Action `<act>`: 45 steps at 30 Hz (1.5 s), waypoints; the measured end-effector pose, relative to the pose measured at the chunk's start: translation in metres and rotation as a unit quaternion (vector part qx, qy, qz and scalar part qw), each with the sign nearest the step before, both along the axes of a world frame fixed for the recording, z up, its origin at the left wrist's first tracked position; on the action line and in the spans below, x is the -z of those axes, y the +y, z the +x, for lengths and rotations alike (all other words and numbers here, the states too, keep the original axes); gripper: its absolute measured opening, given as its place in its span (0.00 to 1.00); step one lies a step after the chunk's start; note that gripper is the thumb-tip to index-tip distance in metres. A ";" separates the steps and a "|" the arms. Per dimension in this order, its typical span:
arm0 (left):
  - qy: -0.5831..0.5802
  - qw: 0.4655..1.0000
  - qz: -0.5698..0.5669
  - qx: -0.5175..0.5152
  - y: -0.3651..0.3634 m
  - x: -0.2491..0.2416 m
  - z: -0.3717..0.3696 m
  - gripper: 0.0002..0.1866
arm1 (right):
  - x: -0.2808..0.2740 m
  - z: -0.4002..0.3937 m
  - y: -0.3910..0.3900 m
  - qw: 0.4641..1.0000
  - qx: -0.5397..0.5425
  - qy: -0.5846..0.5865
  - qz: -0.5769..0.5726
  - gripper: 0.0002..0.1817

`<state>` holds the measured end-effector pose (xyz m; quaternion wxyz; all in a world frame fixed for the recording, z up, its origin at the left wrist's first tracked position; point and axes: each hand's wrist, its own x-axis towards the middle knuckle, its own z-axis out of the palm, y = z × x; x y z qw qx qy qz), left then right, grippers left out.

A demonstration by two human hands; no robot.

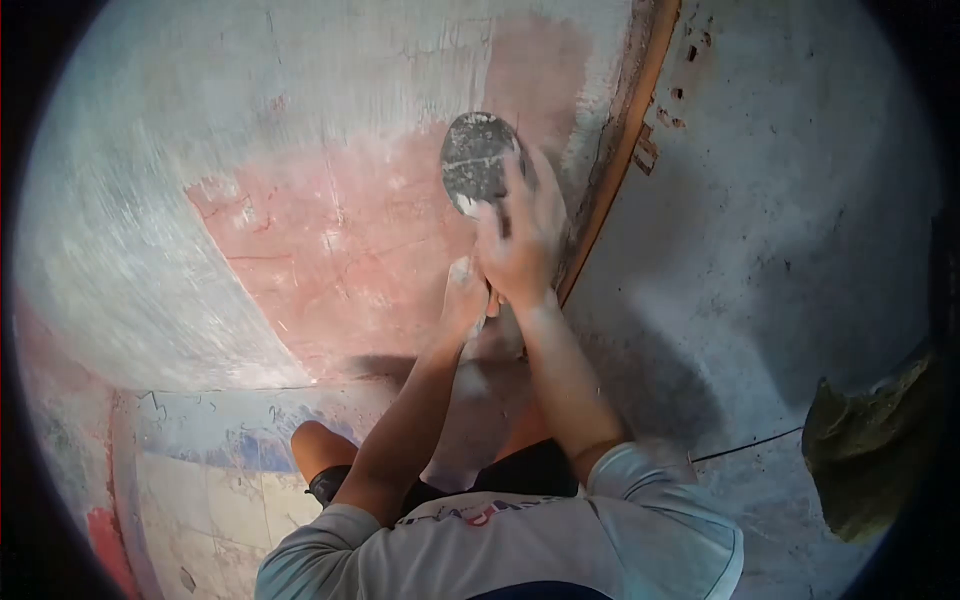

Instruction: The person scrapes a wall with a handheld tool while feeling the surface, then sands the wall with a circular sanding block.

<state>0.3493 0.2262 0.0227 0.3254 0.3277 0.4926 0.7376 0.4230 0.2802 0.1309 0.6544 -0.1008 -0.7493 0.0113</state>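
Note:
A dark oval disc-shaped tool (476, 165) with a pale line across its face and whitish powder at its rim is in front of a patched wall surface (330, 240). My right hand (525, 235) reaches to its right edge, with fingers stretched, spread and blurred by motion. Just below, my left hand (466, 297) is closed around a narrow part under the disc, close beside my right wrist. A small orange-brown bit (493, 303) shows between the hands. Most of what the left fingers wrap is hidden.
A brown wooden strip (620, 160) runs diagonally to the right of the hands, against a grey wall (780, 230). At lower right hangs an olive-brown cloth-like piece (868, 455), with a thin dark cord (745, 446) leading toward it. My bent knee (318, 455) shows below.

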 end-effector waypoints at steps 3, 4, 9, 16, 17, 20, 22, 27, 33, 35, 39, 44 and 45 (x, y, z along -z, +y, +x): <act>-0.056 0.998 0.009 0.017 0.016 0.027 -0.007 0.27 | -0.017 -0.022 0.003 0.992 0.065 -0.106 0.035 0.38; -0.056 0.998 0.001 0.017 0.008 0.017 -0.005 0.27 | -0.011 -0.033 0.010 0.992 0.064 -0.106 0.027 0.38; -0.108 0.993 0.038 0.025 0.001 0.032 -0.020 0.26 | 0.009 -0.055 0.013 0.990 0.077 -0.107 0.040 0.34; -0.070 0.994 0.018 -0.080 0.020 -0.011 -0.044 0.27 | -0.040 -0.080 0.025 0.991 0.084 -0.069 0.072 0.35; -0.085 0.995 0.008 -0.051 0.014 -0.007 -0.046 0.27 | -0.028 -0.079 0.021 0.990 0.089 -0.085 0.073 0.36; -0.063 0.994 -0.003 -0.093 0.017 0.067 -0.053 0.24 | 0.015 -0.077 0.014 0.989 0.089 -0.101 0.069 0.38; -0.122 0.989 0.030 -0.080 0.010 0.047 -0.039 0.24 | 0.015 -0.071 0.011 0.991 0.061 -0.114 0.044 0.37; 0.010 0.997 -0.005 -0.082 0.012 -0.019 -0.053 0.30 | -0.035 -0.082 0.025 0.990 0.078 -0.100 0.060 0.38; 0.051 0.998 -0.001 -0.032 0.004 -0.010 -0.060 0.28 | 0.014 -0.071 0.015 0.991 0.062 -0.103 0.058 0.36; 0.068 0.998 0.004 -0.011 0.006 -0.007 -0.061 0.28 | -0.001 -0.072 0.019 0.991 0.056 -0.109 0.060 0.36; 0.065 0.998 0.011 0.012 0.012 0.047 -0.062 0.28 | -0.031 -0.076 0.025 0.992 0.058 -0.090 0.067 0.37; -0.060 0.997 0.043 -0.009 0.018 0.080 -0.062 0.27 | 0.021 -0.073 0.020 0.990 0.053 -0.114 0.068 0.39; -0.083 0.995 0.048 -0.013 0.019 0.080 -0.064 0.27 | 0.012 -0.074 0.020 0.990 0.051 -0.112 0.072 0.39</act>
